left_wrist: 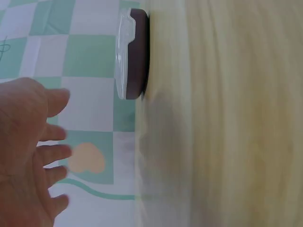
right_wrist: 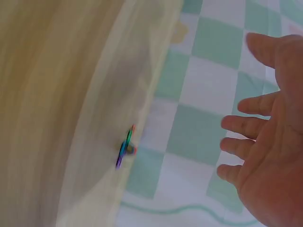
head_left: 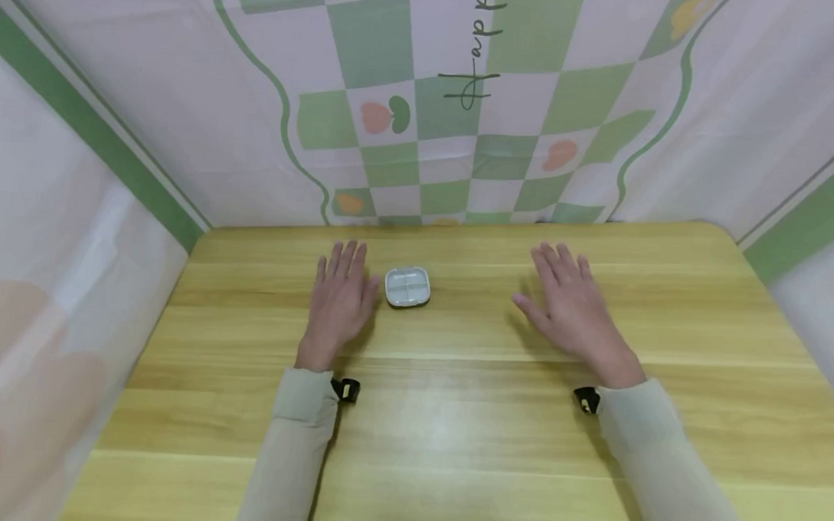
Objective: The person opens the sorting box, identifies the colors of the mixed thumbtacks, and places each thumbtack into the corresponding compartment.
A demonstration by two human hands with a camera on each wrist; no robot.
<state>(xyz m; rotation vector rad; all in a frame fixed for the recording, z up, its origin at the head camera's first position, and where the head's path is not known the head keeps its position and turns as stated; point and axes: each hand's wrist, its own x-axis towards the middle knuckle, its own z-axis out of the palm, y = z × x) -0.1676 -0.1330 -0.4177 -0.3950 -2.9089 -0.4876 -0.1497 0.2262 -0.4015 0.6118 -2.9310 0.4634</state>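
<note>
Wooden surface fills the lower frame; left hand and right hand hover mid-frame, straight-fingered, empty. Case sits centre, beside the left; lower left in the right wrist view, a rainbow trinket. Seemingly pre-grasp; gripping either calls for curled fingers.

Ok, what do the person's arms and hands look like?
The left hand and right hand are bare, no gloves or rings showing. The left sleeve and right sleeve are plain pale beige, with wide cuffs. A small black device with a pale patch juts from each cuff's inner side.
</note>
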